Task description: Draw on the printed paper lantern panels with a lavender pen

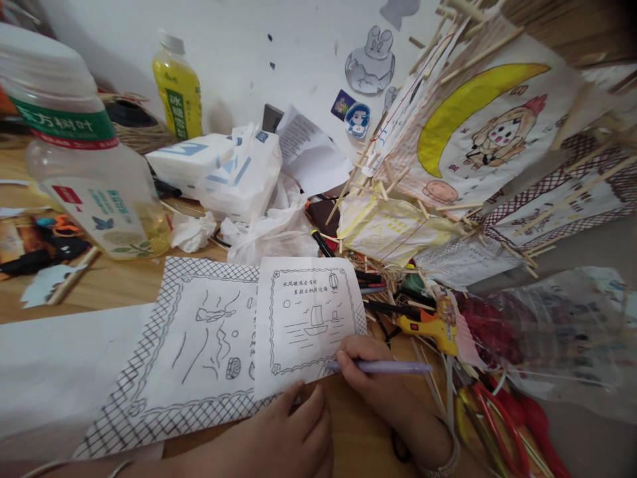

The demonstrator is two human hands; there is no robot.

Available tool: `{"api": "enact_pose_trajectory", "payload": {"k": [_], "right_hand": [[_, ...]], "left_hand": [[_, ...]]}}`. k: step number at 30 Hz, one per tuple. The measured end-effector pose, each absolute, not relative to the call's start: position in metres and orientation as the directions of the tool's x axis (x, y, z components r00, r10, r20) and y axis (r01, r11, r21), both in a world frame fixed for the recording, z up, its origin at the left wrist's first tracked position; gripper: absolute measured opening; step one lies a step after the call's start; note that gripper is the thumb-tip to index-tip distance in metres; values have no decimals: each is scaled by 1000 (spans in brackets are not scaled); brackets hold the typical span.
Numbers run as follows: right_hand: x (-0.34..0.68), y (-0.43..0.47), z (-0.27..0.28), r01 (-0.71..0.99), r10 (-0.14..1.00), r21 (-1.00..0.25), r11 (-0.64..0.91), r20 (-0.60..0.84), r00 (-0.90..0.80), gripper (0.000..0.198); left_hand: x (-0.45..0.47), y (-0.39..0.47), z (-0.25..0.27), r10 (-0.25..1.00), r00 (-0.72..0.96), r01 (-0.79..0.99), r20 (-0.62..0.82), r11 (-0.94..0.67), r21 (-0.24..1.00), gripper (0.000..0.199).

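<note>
Two drawings (311,332) overlap on the counter (346,425). The right hand (373,382) pinches a pen (393,367); the left hand (286,431), bent, loosely spread, meets their edge.

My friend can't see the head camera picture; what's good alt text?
The right hand holds a purple pen to a sailboat drawing, with the left hand at its lower edge. A stick-framed moon picture is at upper right.

The sailboat sheet (306,355) hid part of the cross-hatched drawing (199,345). I couldn't read the printed page (308,149); its lines blurred.
</note>
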State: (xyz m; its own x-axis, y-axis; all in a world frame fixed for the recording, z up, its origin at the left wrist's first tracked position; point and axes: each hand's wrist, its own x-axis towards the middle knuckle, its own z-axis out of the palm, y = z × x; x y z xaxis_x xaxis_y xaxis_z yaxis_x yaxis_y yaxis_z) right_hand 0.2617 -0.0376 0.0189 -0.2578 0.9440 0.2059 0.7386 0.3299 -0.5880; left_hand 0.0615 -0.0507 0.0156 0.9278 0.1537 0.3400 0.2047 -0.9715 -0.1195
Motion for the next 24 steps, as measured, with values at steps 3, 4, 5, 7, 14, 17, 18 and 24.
{"api": "enact_pose_trajectory", "payload": {"k": [3, 4, 5, 7, 14, 17, 18, 24], "right_hand": [[262, -37, 17, 748, 947, -582, 320, 203, -247, 27], [262, -37, 17, 746, 949, -587, 315, 200, -243, 27], [262, -37, 17, 743, 952, -594, 307, 196, -237, 27], [262, -37, 18, 737, 957, -610, 290, 188, -221, 26], [262, -39, 21, 693, 955, -659, 293, 169, -243, 25], [263, -38, 18, 684, 949, -659, 313, 186, -255, 26], [263, -38, 17, 682, 947, -658, 319, 191, -258, 26], [263, -37, 15, 692, 941, -639, 336, 201, -271, 26]], "left_hand": [[61, -49, 15, 136, 933, 189, 334, -973, -132, 17], [60, -48, 14, 128, 936, 179, 328, -975, -131, 18], [60, -47, 14, 119, 937, 168, 328, -978, -127, 17], [61, -45, 13, 117, 934, 166, 337, -979, -119, 17], [61, -44, 10, 84, 937, 145, 340, -976, -161, 15], [60, -45, 9, 85, 938, 145, 337, -977, -156, 17], [60, -46, 10, 98, 936, 159, 337, -975, -158, 18], [60, -49, 13, 111, 935, 173, 337, -972, -160, 18]]}}
